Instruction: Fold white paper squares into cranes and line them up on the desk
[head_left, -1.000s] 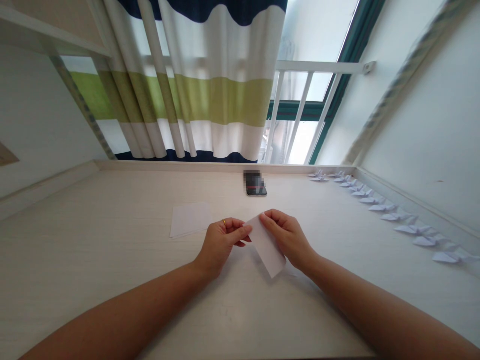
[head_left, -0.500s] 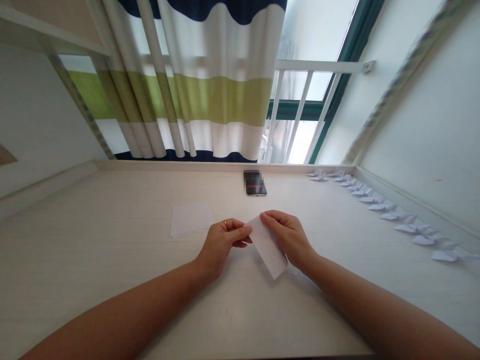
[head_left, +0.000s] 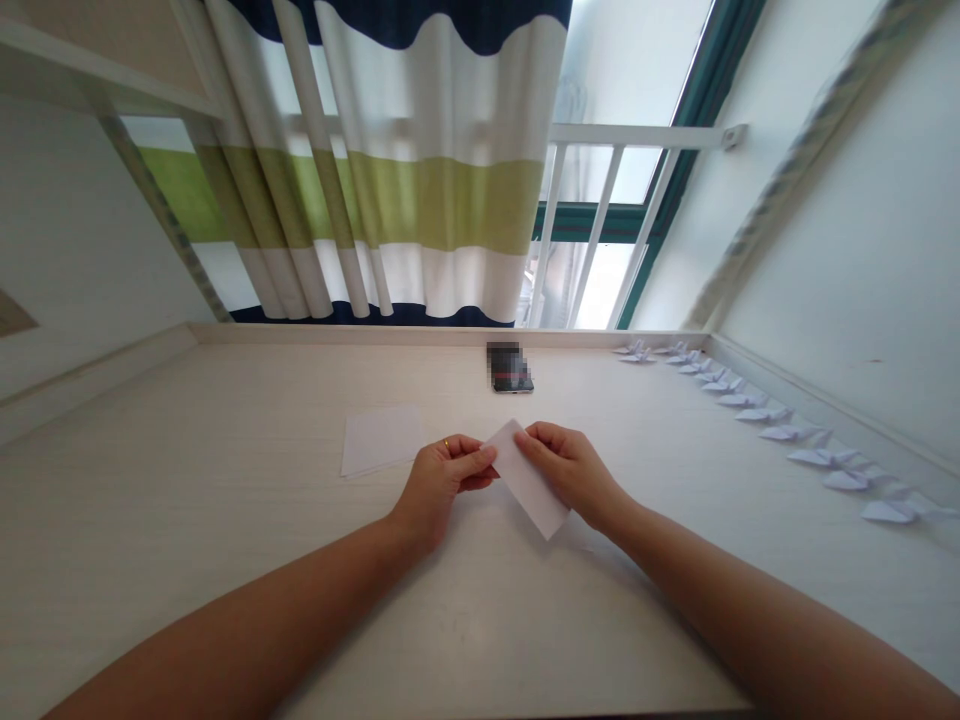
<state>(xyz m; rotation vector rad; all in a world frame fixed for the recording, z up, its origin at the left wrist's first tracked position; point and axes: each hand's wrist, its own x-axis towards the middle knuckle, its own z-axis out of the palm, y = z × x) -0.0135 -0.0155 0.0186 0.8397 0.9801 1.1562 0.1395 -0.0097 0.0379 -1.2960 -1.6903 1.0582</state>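
A folded sheet of white paper is held slantwise above the table, its lower corner pointing toward me. My left hand pinches its upper left edge between thumb and fingers; a gold ring sits on one finger. My right hand grips the upper right side, thumb on top and fingers mostly behind the paper. Left of my left hand, flat white sheets lie on the table, apparently more than one.
The pale table has a raised back edge. A dark phone-like object, partly pixelated, lies near that edge. Several folded paper cranes stand in a row along the right wall. Behind hang a striped curtain and a white railing.
Both hands still hold the paper. Its lower corner has come up slightly, and my left hand has shifted a little left.
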